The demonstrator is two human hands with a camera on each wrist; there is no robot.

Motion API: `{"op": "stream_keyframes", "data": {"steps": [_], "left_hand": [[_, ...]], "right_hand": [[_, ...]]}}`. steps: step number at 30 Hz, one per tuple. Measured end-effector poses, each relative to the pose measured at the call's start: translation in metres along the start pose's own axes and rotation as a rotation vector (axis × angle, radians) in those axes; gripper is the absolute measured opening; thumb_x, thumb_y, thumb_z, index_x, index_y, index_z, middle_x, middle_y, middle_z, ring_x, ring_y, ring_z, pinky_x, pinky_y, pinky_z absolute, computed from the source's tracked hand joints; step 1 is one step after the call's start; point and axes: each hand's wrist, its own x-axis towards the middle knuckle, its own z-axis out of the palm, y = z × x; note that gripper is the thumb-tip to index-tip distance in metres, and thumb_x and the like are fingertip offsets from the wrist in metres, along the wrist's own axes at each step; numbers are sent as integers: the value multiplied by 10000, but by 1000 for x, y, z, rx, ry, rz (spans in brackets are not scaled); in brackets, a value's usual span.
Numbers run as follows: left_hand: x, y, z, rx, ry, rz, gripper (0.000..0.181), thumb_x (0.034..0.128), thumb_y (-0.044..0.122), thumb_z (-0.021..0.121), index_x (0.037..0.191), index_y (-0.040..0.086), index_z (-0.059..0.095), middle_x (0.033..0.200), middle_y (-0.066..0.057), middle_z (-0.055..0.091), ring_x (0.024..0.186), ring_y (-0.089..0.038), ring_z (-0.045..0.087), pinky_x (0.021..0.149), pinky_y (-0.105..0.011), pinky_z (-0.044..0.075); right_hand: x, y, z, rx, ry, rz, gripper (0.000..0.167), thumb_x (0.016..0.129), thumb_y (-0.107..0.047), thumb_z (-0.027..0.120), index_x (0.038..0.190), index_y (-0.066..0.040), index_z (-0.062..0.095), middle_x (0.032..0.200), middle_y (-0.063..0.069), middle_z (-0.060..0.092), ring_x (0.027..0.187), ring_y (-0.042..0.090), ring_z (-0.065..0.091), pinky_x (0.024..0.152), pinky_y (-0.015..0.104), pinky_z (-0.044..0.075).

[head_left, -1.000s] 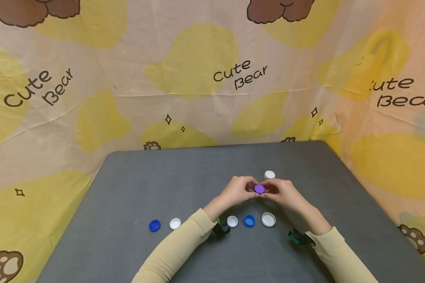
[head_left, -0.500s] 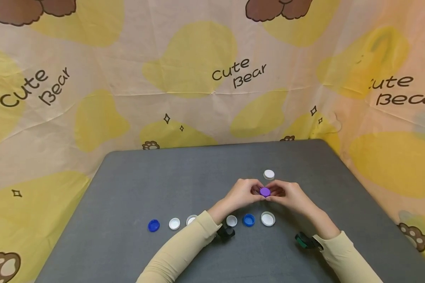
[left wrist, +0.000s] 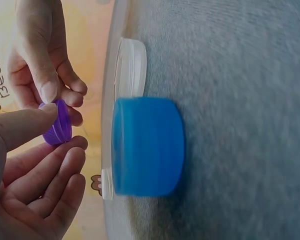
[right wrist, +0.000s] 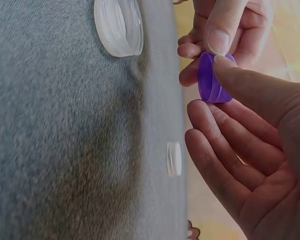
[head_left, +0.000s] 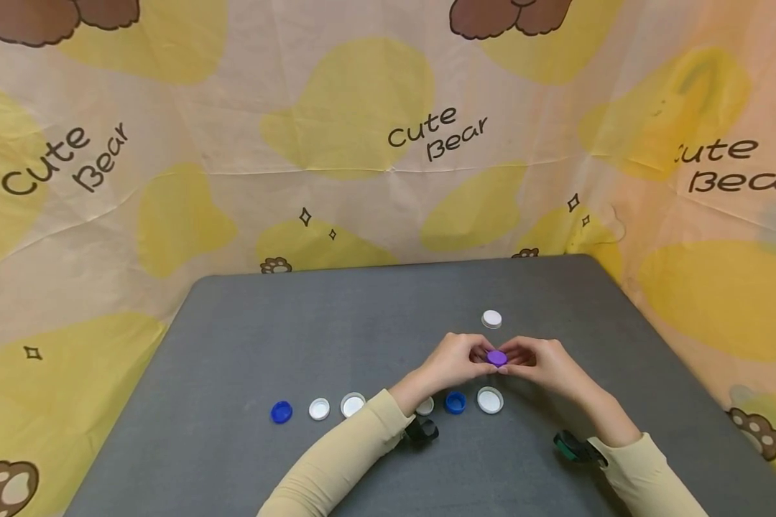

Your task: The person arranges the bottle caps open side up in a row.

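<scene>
Both hands hold one purple bottle cap above the table, its closed top facing up in the head view. My left hand pinches its left side, and my right hand pinches the right side. The left wrist view shows the thumbs on the near side of the cap's ribbed wall. Below the hands, a blue cap and a wide white cap lie with their hollow sides up. Beyond the fingers lies another white cap.
Further left in the row are a dark blue cap, a white cap and a larger white one. My left sleeve partly covers the row, including a white cap. A patterned cloth hangs behind the grey table.
Both hands have moved right and slightly nearer with the purple cap between them. The left forearm now uncovers a larger white cap and partly covers another. The caps on the table stay put.
</scene>
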Motion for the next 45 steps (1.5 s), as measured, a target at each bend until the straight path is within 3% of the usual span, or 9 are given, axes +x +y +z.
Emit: {"op": "stream_keyframes", "data": {"steps": [8,16,25,32,45], "left_hand": [[3,7,7,9,-23,4,214,848,299,717,1009,159,699,851,86,718,677,92,569,610,-88,441],[2,11,15,30,-6,28,236,868,319,691,1021,143,721,851,80,717,687,88,572,621,-73,437],[3,17,21,65,-3,48,230,899,334,648,977,136,734,823,90,705,658,82,539,589,-67,413],[4,15,23,34,29,57,205,907,338,636,939,160,733,769,114,685,622,96,517,563,-67,408],[4,12,27,37,67,125,246,844,264,723,1070,170,701,806,78,719,651,135,542,597,-37,417]], "right_hand": [[-11,2,-7,37,14,9,208,830,-211,732,1011,-122,683,876,-30,711,780,43,660,677,201,534],[-20,11,-10,81,14,-5,192,855,-169,704,1038,-119,675,880,-21,720,779,36,667,668,199,533],[-25,14,-14,126,-68,-4,150,905,-144,635,1042,-87,658,840,75,717,721,180,676,642,263,553],[-26,17,-12,156,-60,39,115,928,-178,607,998,-105,661,805,66,709,695,191,673,640,286,555],[-28,8,-10,163,-31,116,144,966,-96,531,946,-17,650,768,118,687,670,215,660,612,328,554]]}}
